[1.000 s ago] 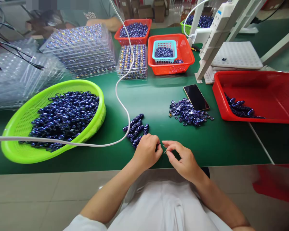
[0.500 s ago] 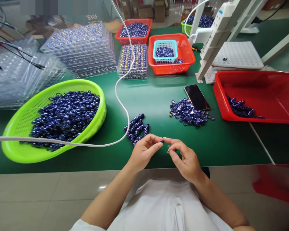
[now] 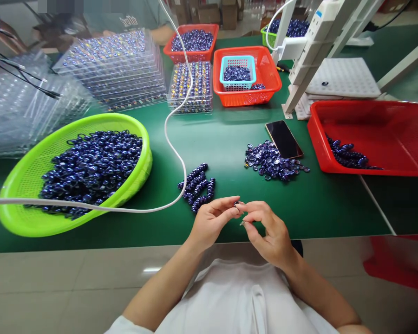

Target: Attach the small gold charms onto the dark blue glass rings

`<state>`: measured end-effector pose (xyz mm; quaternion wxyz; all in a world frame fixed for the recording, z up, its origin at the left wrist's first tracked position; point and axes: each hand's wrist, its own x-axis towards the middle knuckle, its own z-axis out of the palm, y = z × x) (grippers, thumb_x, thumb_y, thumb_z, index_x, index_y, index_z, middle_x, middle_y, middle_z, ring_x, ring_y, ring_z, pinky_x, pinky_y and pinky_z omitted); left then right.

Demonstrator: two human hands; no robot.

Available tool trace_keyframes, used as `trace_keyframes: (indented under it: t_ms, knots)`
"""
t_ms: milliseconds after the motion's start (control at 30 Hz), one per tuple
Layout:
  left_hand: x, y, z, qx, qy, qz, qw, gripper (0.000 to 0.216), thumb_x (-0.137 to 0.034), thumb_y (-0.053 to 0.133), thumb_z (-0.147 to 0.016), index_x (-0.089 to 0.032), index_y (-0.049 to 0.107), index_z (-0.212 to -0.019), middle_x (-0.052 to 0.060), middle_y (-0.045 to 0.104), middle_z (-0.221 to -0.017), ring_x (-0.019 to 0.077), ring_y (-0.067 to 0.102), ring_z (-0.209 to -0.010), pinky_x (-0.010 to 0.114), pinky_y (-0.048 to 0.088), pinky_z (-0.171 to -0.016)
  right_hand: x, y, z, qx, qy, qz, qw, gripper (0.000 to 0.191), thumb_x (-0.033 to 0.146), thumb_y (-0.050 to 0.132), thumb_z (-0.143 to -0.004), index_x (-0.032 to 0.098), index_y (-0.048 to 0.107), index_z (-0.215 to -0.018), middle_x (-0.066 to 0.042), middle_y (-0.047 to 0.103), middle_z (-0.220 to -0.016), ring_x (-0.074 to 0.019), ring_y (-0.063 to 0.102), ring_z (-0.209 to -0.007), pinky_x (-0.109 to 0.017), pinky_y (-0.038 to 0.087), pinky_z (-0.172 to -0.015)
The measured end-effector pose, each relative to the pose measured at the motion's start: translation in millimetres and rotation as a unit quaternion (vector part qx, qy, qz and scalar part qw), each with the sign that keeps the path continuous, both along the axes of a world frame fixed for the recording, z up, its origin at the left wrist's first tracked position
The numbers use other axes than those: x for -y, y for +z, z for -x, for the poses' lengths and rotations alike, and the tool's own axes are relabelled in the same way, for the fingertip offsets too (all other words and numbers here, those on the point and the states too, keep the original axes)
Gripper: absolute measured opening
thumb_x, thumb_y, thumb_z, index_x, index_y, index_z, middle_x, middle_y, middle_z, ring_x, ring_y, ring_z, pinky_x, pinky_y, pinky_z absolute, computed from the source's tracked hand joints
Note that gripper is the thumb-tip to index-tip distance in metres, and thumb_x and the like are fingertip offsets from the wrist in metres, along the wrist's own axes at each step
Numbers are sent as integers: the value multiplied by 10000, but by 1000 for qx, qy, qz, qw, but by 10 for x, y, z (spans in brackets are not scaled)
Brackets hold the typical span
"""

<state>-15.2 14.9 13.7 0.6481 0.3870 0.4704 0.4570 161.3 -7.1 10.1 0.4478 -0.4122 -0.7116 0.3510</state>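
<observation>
Close to the table's front edge, my left hand (image 3: 214, 219) pinches a small shiny dark-blue piece (image 3: 237, 204) between thumb and forefinger; its exact kind is too small to tell. My right hand (image 3: 269, 232) meets it from the right, forefinger touching that piece. Between the right thumb and a finger sits a tiny silvery bit (image 3: 242, 223), also too small to name. Just beyond my left hand lie stacked rows of shiny dark-blue rounded pieces (image 3: 198, 185). Farther right is a loose heap of dark-blue round caps (image 3: 273, 162), against a phone (image 3: 284, 139).
A green basket (image 3: 144, 153) full of dark-blue looped pieces stands left. A white cable (image 3: 176, 153) crosses the table. Behind are stacked clear trays (image 3: 125, 79) and an orange basket (image 3: 275, 86); a red tray (image 3: 320, 153) lies right. A person sits across the table.
Both hands stay together, fingertips shifted slightly. The dark-blue piece in the left fingertips shows more now. The whole view has moved a little.
</observation>
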Motion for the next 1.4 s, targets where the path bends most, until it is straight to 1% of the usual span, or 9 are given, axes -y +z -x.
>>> trace_keyframes:
  t_ms: [100,233,433,567,767,1000,1133,1267,1400]
  knots:
    - [17,6,-11,-17,-3,-1,1000,239,-274,811,-734,-182,791,-954,51,783,-807,183,715,-722,317,604,-735,-21,35,-23,-28,-9,50,998,123,134,558,-897,253,584,-914,-57,702,-1099,-216,646,-1039,-390,531,-899]
    - [64,-48,-52,-22,13,-28,999,236,-288,831,-709,-200,801,-926,59,780,-870,195,719,-780,321,606,-767,-66,59,-17,-47,-73,121,989,75,204,561,-915,239,596,-858,-24,661,-870,-178,636,-842,-309,524,-777]
    - [86,-77,-55,-67,-1,-122,990,210,-233,815,-737,-237,805,-948,52,761,-863,174,699,-750,284,587,-714,-116,59,14,-64,-47,198,977,71,247,591,-889,220,605,-825,-2,633,-784,-153,613,-747,-258,518,-698]
    - [67,-36,-9,-113,-32,-189,975,214,-175,760,-791,-245,798,-990,52,757,-829,172,691,-739,279,564,-695,-125,57,6,-65,-41,212,974,61,239,600,-877,216,606,-821,3,630,-772,-145,609,-730,-250,513,-689]
    - [65,-26,20,-147,-64,-227,961,249,-133,710,-832,-247,786,-1040,54,761,-812,170,686,-734,273,543,-680,-123,69,-20,-34,-27,207,977,98,225,599,-869,216,583,-773,2,619,-747,-150,596,-720,-262,501,-677]
    - [126,-75,-4,-149,-44,-281,947,352,-83,679,-848,-285,753,-1127,37,741,-838,140,661,-743,253,523,-694,-170,136,-31,-43,-1,263,964,122,259,612,-861,210,557,-764,22,610,-702,-135,589,-656,-240,481,-601]
    - [137,-14,-9,-154,-42,-245,956,285,-132,681,-849,-232,766,-1102,47,723,-811,142,659,-732,243,524,-675,-220,171,-9,-15,3,257,966,150,243,619,-860,203,532,-745,33,581,-681,-116,551,-631,-223,447,-581]
    - [119,45,-30,-105,-9,-83,991,201,-213,708,-826,-173,782,-1009,63,754,-848,162,698,-742,263,563,-709,-233,130,24,-2,-9,228,974,133,242,619,-884,204,556,-772,32,591,-708,-117,566,-672,-228,455,-637]
    - [94,77,-63,-33,30,46,998,192,-247,757,-770,-145,772,-933,47,770,-780,152,703,-692,262,578,-713,-186,19,-22,-44,0,219,975,94,310,594,-932,221,618,-911,4,643,-841,-140,621,-786,-255,498,-741]
